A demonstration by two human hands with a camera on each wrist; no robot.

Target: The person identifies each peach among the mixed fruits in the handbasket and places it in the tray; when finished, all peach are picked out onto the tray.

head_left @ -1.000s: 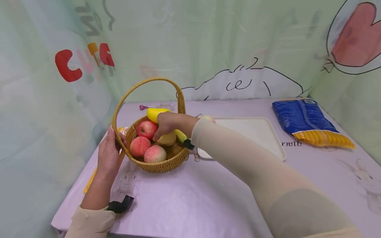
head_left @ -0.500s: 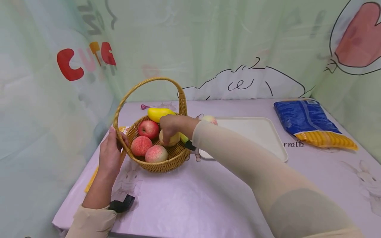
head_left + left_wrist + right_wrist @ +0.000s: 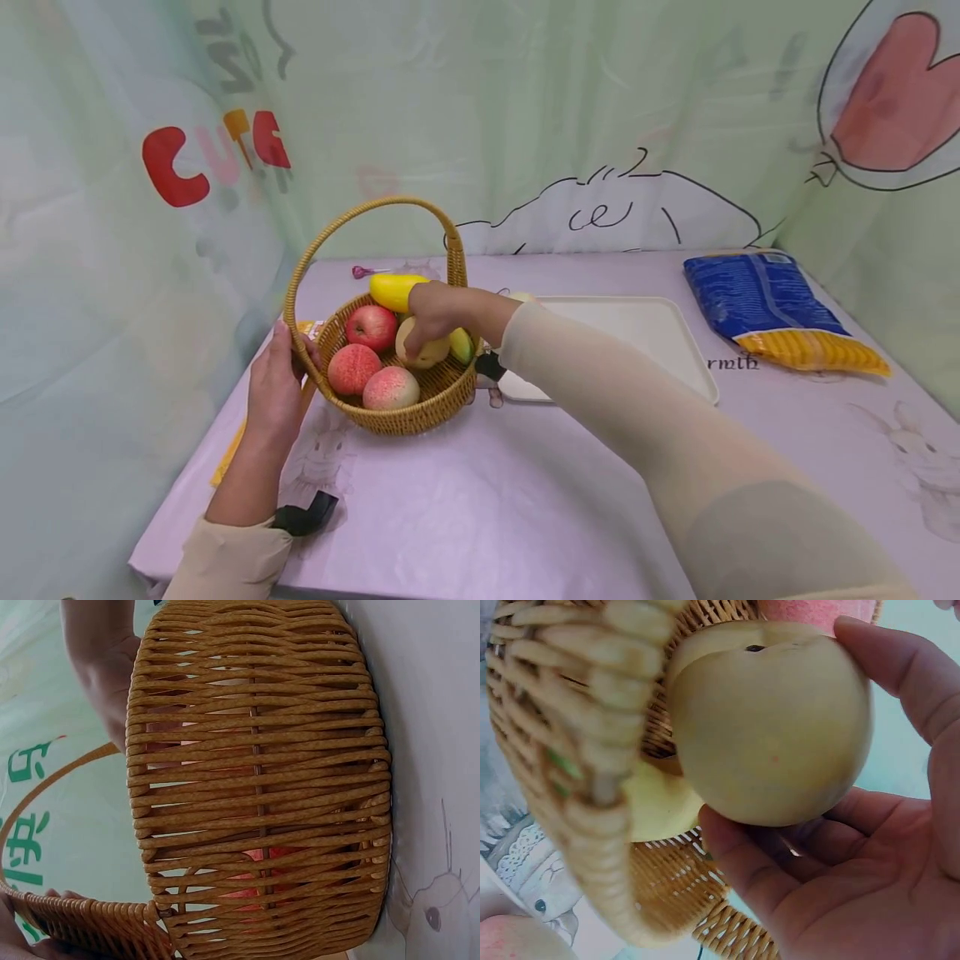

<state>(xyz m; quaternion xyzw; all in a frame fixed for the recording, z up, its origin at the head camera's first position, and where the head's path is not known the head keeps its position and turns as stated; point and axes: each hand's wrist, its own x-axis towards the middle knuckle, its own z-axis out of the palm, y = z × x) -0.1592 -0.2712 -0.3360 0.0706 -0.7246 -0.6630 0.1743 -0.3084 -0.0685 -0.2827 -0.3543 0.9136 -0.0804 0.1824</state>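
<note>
A wicker basket point(image 3: 405, 422) with a tall arched handle stands at the table's left side, full of fruit. My left hand point(image 3: 276, 383) grips it at the base of the handle. Inside the basket my right hand point(image 3: 435, 312) holds a pale yellow peach point(image 3: 772, 727), thumb on one side and fingers on the other. Around that fruit lie a red apple point(image 3: 371, 327), a pink peach point(image 3: 354, 369), a pink-and-white peach point(image 3: 391, 389) and a yellow mango-like fruit point(image 3: 393, 292). A yellow-green fruit point(image 3: 461, 346) shows partly behind my right wrist.
A white tray point(image 3: 637, 333) lies right of the basket, partly behind my right sleeve. Another peach point(image 3: 521, 941) sits outside the basket. A blue-and-yellow bag point(image 3: 780, 308) lies at the right, and a small purple-headed item point(image 3: 362, 272) at the back.
My right hand has closed around the pale yellow peach and shifted it slightly up. More of the yellow-green fruit shows beside it. The left hand stays on the basket.
</note>
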